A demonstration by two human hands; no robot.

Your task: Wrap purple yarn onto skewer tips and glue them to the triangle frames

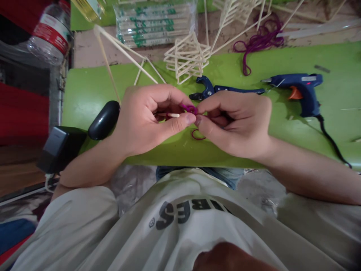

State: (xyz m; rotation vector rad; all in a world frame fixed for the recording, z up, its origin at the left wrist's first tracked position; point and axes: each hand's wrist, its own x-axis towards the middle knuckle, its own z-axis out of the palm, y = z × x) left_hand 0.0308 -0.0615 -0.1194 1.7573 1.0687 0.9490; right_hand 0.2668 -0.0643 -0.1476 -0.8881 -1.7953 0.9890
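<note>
Both hands meet above the near part of the green table. Purple cord (190,109) is pinched between the fingertips of my left hand (153,118), and a short pale stick (173,115) pokes out between its thumb and curled fingers. My right hand (235,122) pinches the same cord from the other side, its fingertips almost touching those of the left. A thin loop of the cord hangs just below the fingertips. The fingers partly hide how the cord runs around the stick.
Behind the hands lie blue pliers (208,88) and a stick lattice (187,58). A blue glue gun (301,88) with its cable is at right, near a purple cord bundle (262,37). Wrapped chopsticks (155,24) lie behind; a black case (104,120) and black adapter (60,146) sit left.
</note>
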